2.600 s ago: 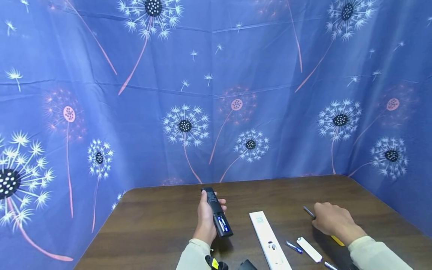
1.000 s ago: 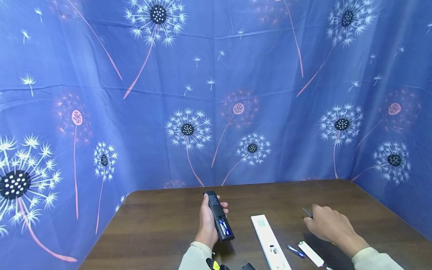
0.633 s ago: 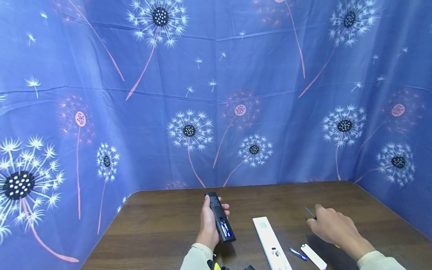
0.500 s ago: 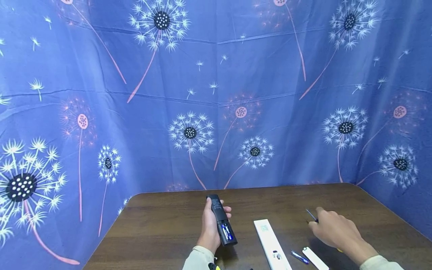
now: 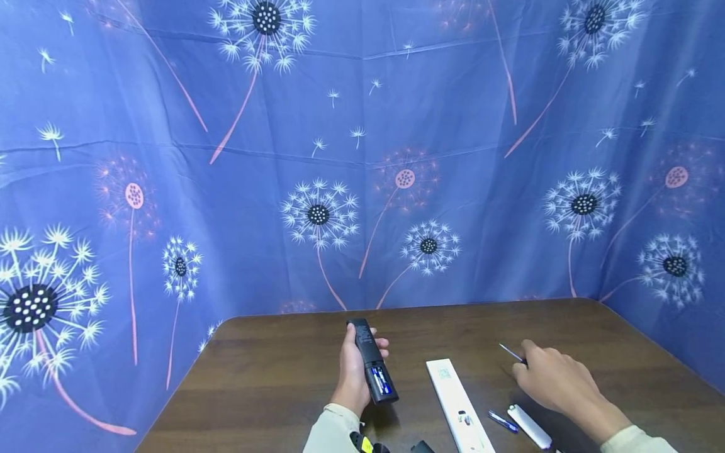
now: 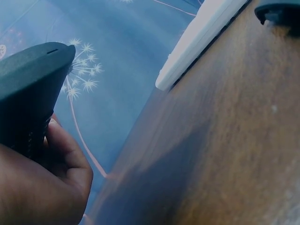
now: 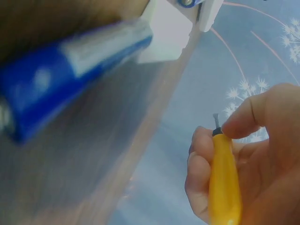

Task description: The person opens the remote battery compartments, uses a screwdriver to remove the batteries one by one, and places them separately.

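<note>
My left hand (image 5: 352, 371) grips a black remote control (image 5: 368, 352), back side up, above the table. Its battery bay is uncovered, and blue batteries (image 5: 381, 380) lie inside. The thumb runs along the left edge and fingertips wrap the right. In the left wrist view the remote's dark end and curled fingers (image 6: 68, 150) show. My right hand (image 5: 557, 377) holds a small screwdriver (image 7: 225, 180) by its yellow handle, thumb and fingers around it. In the head view its thin shaft (image 5: 511, 352) points left and away; the handle is hidden under the hand.
Between the hands a long white box (image 5: 459, 402) lies on the brown table (image 5: 266, 377). Right of it are a loose blue battery (image 5: 503, 421) and a narrow white piece (image 5: 529, 426). A small black part (image 5: 421, 447) sits at the bottom edge. Patterned blue cloth (image 5: 362, 126) hangs behind.
My right hand has turned a little, so the screwdriver's shaft sticks out further left and the yellow handle no longer shows in the head view. The left hand keeps holding the remote control nearly unmoved.
</note>
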A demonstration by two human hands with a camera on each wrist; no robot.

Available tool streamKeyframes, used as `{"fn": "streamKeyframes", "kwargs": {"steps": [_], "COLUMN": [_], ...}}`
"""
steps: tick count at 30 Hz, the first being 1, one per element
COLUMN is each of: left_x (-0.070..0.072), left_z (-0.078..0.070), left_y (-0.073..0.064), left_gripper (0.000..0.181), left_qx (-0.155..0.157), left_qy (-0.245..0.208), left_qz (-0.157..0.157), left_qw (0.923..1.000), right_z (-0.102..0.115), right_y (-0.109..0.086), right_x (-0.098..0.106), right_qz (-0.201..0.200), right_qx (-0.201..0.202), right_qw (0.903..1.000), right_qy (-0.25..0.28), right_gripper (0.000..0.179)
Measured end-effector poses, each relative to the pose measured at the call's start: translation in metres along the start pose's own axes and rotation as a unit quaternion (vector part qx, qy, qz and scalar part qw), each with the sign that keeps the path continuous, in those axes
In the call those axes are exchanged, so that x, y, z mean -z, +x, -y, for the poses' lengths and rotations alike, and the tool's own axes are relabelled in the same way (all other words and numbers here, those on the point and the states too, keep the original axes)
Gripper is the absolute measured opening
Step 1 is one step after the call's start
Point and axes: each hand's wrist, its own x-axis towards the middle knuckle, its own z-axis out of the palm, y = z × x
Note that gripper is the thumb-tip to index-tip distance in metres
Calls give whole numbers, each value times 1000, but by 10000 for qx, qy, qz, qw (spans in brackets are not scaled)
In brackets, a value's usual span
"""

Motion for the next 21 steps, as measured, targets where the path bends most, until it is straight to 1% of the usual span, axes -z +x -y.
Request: {"fn": "streamKeyframes", "kwargs": {"steps": [3,6,9,13,17,21], "left_x": [0,-2,-3,-2,-2,-3], "left_z": [-1,-1,-2,-2,-3,-3], "left_y": [0,0,-2,-3,-2,-2], "left_gripper": [71,71,72,72,70,68], "left_qx": [19,43,51,96,98,104], "left_qy": [-17,-80,-46,33,-33,-98], "left_qz": [-27,9,61,24,36,23], "left_qw": [10000,10000,10000,9999,9999,9999], "right_z": [4,7,7,10,16,25], "right_y": [0,-1,-2,-4,-6,-9], "right_x": [-1,-1,-2,-5,-7,-8], "right_qz": [-50,-39,-132,-248,-174,-85], "right_qx": [49,35,46,173,237,321], "right_qw": [10000,10000,9999,9995,9990,9985], "right_qy": [35,68,33,84,330,425], "right_gripper": [7,9,6,5,15,17]}}
